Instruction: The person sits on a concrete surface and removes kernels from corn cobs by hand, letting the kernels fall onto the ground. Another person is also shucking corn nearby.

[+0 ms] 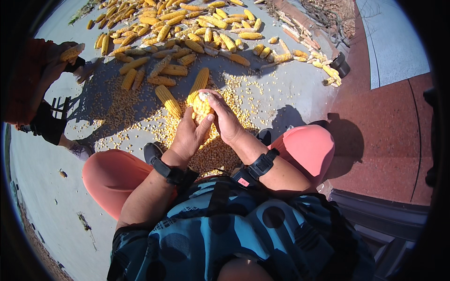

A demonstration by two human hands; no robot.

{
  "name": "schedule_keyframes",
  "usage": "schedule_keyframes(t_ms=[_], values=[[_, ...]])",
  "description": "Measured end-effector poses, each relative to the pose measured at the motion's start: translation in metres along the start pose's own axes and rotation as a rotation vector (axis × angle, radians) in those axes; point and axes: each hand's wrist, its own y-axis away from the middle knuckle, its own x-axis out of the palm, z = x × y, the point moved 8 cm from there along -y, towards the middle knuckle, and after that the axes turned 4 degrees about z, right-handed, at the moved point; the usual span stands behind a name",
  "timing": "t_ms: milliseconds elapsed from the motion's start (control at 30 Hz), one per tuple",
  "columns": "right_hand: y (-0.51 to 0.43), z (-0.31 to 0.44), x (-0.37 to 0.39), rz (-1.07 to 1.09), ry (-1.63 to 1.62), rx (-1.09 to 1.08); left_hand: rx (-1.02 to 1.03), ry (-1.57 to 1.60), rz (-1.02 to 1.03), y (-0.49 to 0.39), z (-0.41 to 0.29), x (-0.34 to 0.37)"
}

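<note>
Between my two hands is a partly shelled ear of corn [201, 107], with pale cob showing at its top end. My left hand [188, 131] grips it from the left, its thumb pressed against the lower end. Around the right and upper side wraps my right hand [225, 117]. Loose corn kernels [219, 154] form a pile on the ground below both hands. Just beyond them, two full ears lie on the kernels: one yellow ear [168, 101] to the left, another ear [200, 82] pointing away from me.
Many corn ears [182, 30] are heaped on the concrete ahead. Bare cobs [299, 33] lie beside a pipe [307, 21] with a black end [340, 65] at the right. A co-worker [31, 80] sits at the left, an ear [72, 52] in hand. Red paving [386, 140] borders the right side.
</note>
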Motion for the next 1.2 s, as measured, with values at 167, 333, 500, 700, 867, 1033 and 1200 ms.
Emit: schedule_keyframes(t_ms=[167,333,500,700,867,1033,1200], values=[[0.004,0.010,-0.001,-0.105,0.105,-0.023,0.201,-0.131,-0.037,0.001,-0.013,0.007],[0.003,0.010,-0.005,-0.110,0.141,-0.071,-0.032,0.187,0.078,-0.002,0.011,0.006],[0.000,0.006,-0.004,-0.114,0.159,-0.055,-0.120,0.213,0.079,0.000,0.015,0.010],[0.007,0.013,0.004,-0.062,0.325,-0.147,-0.046,0.027,0.035,0.001,0.000,0.008],[0.010,0.012,0.001,-0.129,0.372,-0.157,0.007,-0.063,0.026,-0.003,0.017,0.004],[0.012,0.018,-0.001,-0.179,0.387,-0.198,-0.040,0.042,-0.005,-0.003,0.021,0.003],[0.011,0.023,0.005,-0.122,0.513,-0.243,-0.108,0.128,-0.032,0.003,-0.005,0.009]])
